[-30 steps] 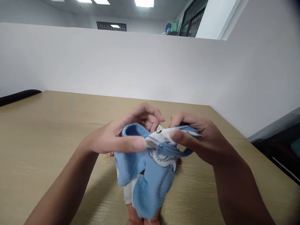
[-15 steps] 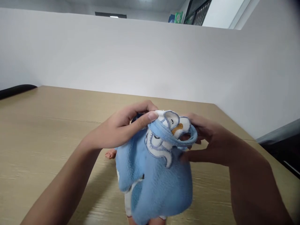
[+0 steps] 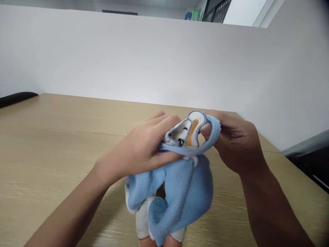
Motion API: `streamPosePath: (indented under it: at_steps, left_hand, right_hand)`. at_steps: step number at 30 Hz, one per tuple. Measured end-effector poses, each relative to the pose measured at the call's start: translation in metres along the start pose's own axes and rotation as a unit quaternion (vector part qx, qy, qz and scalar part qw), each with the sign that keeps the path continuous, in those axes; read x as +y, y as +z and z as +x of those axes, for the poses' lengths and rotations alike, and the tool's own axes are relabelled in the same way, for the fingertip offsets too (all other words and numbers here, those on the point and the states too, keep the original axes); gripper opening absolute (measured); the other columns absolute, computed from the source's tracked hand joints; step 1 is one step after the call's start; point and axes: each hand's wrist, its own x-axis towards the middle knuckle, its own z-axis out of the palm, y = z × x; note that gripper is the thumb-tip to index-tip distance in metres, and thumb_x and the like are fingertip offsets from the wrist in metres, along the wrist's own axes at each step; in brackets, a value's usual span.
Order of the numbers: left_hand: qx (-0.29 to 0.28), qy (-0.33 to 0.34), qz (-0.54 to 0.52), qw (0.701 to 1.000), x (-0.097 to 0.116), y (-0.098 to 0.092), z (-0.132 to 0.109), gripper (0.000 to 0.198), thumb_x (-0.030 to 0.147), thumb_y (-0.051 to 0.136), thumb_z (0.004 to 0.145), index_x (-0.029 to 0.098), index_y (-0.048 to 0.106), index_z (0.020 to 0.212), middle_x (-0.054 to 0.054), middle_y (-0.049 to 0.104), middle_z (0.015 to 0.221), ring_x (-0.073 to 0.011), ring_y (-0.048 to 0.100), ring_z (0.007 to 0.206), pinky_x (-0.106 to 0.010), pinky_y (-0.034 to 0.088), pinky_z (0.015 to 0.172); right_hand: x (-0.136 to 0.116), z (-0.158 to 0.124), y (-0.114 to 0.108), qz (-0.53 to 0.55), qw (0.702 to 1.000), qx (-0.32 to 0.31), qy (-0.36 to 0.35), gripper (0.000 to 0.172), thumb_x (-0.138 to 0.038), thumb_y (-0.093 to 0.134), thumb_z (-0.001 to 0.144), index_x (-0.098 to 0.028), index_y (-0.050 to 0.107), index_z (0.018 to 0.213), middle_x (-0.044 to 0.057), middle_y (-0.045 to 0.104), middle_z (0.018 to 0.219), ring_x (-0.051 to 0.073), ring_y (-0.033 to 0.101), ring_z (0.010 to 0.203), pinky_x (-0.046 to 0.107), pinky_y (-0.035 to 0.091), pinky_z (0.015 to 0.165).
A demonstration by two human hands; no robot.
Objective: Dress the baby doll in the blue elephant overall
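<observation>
A doll stands upright or is held up on the table, with its white shorts [image 3: 142, 218] and bare legs [image 3: 147, 242] showing below a blue fleece garment [image 3: 195, 192]. The garment's top carries a white embroidered patch [image 3: 183, 132] with small stitched eyes and an orange strip. At the upper left of the cloth, my left hand [image 3: 144, 144] is closed, its thumb in front and its fingers behind. My right hand [image 3: 235, 142] pinches the upper right edge, thumb tip through a loop of blue trim [image 3: 215, 132]. The doll's head and arms are hidden.
The doll is over a light wooden table [image 3: 64, 144], which runs back to a white partition wall [image 3: 144, 58]. A black curved object [image 3: 19, 97] borders the table at the left. Something dark [image 3: 311, 164] lies beyond the right edge.
My left hand has slid right and wrapped further over the collar. My right hand has risen and now grips the trim. The patch has turned and lifted; the doll's small hand is now covered.
</observation>
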Motion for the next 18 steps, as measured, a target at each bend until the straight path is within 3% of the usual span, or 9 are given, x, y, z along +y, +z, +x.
streamPosePath:
  at_steps: [4,8,11,13,15,16,18]
  left_hand:
    - [0.075,-0.057,-0.084,0.992,-0.002,-0.001,-0.002,0.029,0.041,0.054,0.108,0.021,0.067,0.092,-0.004,0.063,0.084,-0.0209,0.056,0.080,-0.033,0.048,0.078]
    - [0.120,-0.116,-0.236,0.957,-0.008,-0.008,0.000,0.029,0.046,0.061,0.107,0.020,0.065,0.093,-0.001,0.058,0.081,-0.0160,0.055,0.072,-0.027,0.046,0.066]
    - [0.122,-0.150,-0.338,0.921,-0.012,-0.010,0.002,0.027,0.045,0.065,0.101,0.019,0.067,0.094,-0.001,0.058,0.081,-0.0150,0.052,0.072,-0.026,0.046,0.064]
    - [0.109,-0.191,-0.379,0.899,-0.014,-0.009,0.003,0.031,0.048,0.064,0.100,0.018,0.069,0.096,-0.002,0.061,0.081,-0.0162,0.054,0.072,-0.027,0.048,0.066]
    - [0.080,-0.224,-0.389,0.890,-0.015,-0.008,0.002,0.034,0.051,0.063,0.099,0.018,0.071,0.098,-0.004,0.066,0.084,-0.0183,0.059,0.076,-0.030,0.051,0.070]
    - [0.071,-0.230,-0.389,0.889,-0.014,-0.007,0.001,0.034,0.051,0.063,0.100,0.018,0.072,0.099,-0.004,0.068,0.087,-0.0195,0.063,0.080,-0.031,0.054,0.074]
    - [0.077,-0.227,-0.393,0.888,-0.012,-0.007,0.000,0.035,0.051,0.062,0.100,0.018,0.073,0.101,-0.005,0.071,0.094,-0.0223,0.068,0.088,-0.035,0.057,0.084]
  right_hand:
    - [0.006,0.001,-0.009,-0.007,0.999,-0.043,-0.024,0.029,-0.050,0.076,0.101,-0.027,0.081,0.084,0.001,0.064,0.074,0.017,0.058,0.069,0.031,0.049,0.059]
    - [0.012,0.005,-0.020,0.070,0.990,-0.105,-0.056,0.027,-0.047,0.076,0.101,-0.028,0.078,0.081,0.005,0.072,0.097,0.022,0.068,0.092,0.035,0.058,0.078]
    - [0.016,0.004,-0.023,0.138,0.974,-0.180,0.000,0.021,-0.047,0.070,0.105,-0.027,0.074,0.097,0.006,0.074,0.117,0.024,0.071,0.104,0.035,0.060,0.083]
    - [0.017,0.003,-0.021,0.166,0.952,-0.256,0.036,0.021,-0.044,0.075,0.102,-0.028,0.069,0.114,0.005,0.074,0.116,0.021,0.071,0.095,0.030,0.060,0.078]
    - [0.017,0.002,-0.016,0.178,0.928,-0.325,0.042,0.042,-0.041,0.087,0.092,-0.027,0.066,0.126,0.003,0.073,0.105,0.017,0.068,0.082,0.026,0.058,0.071]
    - [0.017,0.001,-0.013,0.177,0.920,-0.349,0.036,0.049,-0.039,0.093,0.087,-0.025,0.067,0.126,0.001,0.071,0.099,0.016,0.065,0.077,0.024,0.057,0.067]
    - [0.016,-0.001,-0.006,0.155,0.919,-0.364,0.010,0.046,-0.038,0.099,0.079,-0.023,0.072,0.114,-0.002,0.068,0.086,0.013,0.060,0.067,0.022,0.054,0.058]
